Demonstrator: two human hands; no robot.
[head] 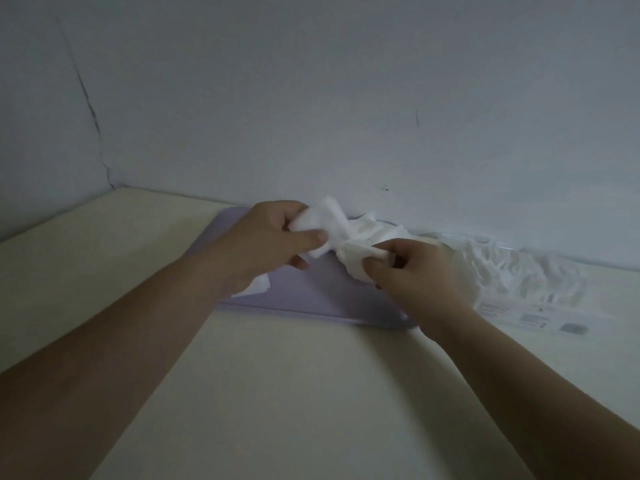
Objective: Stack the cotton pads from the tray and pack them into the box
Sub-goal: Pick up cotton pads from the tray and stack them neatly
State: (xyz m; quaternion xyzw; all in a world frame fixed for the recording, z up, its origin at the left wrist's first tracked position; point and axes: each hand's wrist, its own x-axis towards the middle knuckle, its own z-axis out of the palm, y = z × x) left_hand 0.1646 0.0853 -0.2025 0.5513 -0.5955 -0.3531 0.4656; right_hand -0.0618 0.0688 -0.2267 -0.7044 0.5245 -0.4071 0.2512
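Tray: lilac tray, flat on the table, its far edge close against the wall.
In tray: one loose pad at the left side, partly hidden under the left wrist; the middle of the tray is bare.
Box: clear box just right of the tray, along the wall, filled with rumpled white pads; a label on its near face, print too small to read.
Pads: a white bunch of pads held above the tray's far half, between both hands.
Left hand: left hand curled, thumb and fingers pinching the bunch's left end.
Right hand: right hand curled, thumb and fingertips pinching the bunch's right end; it covers the tray's right corner.
Room: wide bare table near and left of the tray; tight at the wall side.
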